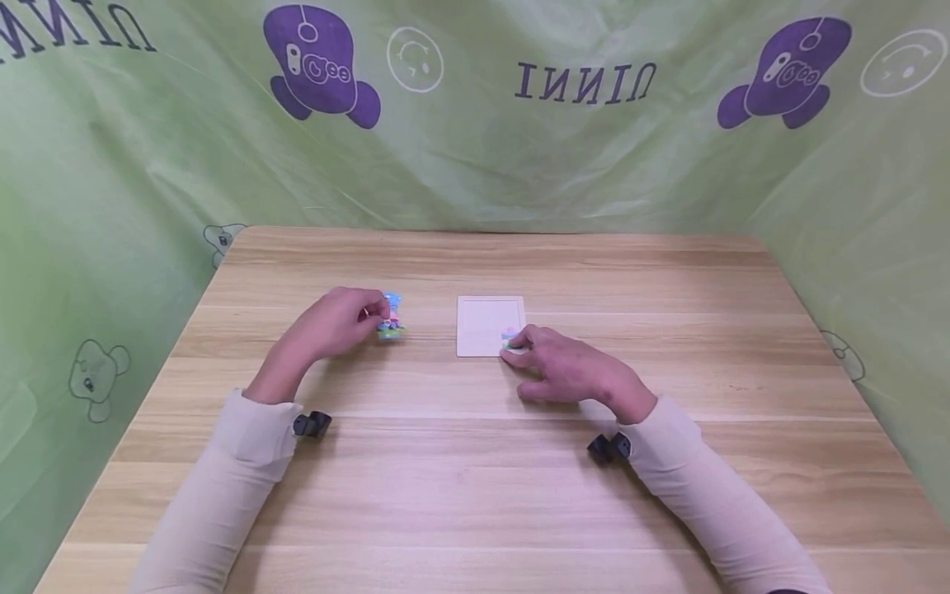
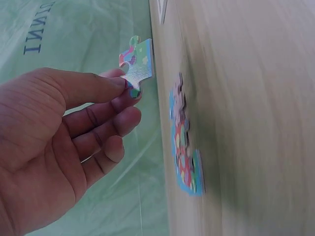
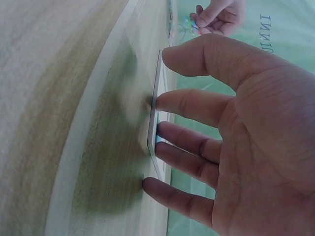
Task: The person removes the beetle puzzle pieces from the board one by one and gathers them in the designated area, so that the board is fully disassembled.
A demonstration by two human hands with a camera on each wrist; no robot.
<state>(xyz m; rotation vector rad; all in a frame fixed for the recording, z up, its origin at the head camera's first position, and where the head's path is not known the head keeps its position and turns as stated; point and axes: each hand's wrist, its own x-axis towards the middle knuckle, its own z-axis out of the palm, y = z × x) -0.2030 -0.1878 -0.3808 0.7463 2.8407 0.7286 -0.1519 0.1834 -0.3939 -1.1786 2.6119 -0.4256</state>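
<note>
My left hand [image 1: 347, 320] pinches a colourful jigsaw piece [image 2: 137, 63] between thumb and fingers, lifted just above a small pile of loose pieces [image 2: 183, 147] on the wooden table. That pile [image 1: 391, 332] lies left of a white square puzzle board [image 1: 486, 318]. My right hand [image 1: 552, 363] lies on the table with straight fingers [image 3: 189, 105] reaching the board's near right corner. Its fingertips press a small colourful piece [image 1: 509, 337] there. In the right wrist view the board's edge [image 3: 154, 113] shows side on, with a blue sliver of the piece [image 3: 158, 140] under the fingers.
The wooden table [image 1: 475, 487] is walled on three sides by a green printed cloth [image 1: 148, 165]. Both forearms in cream sleeves come in from the near edge, each with a small black wrist camera [image 1: 312, 424].
</note>
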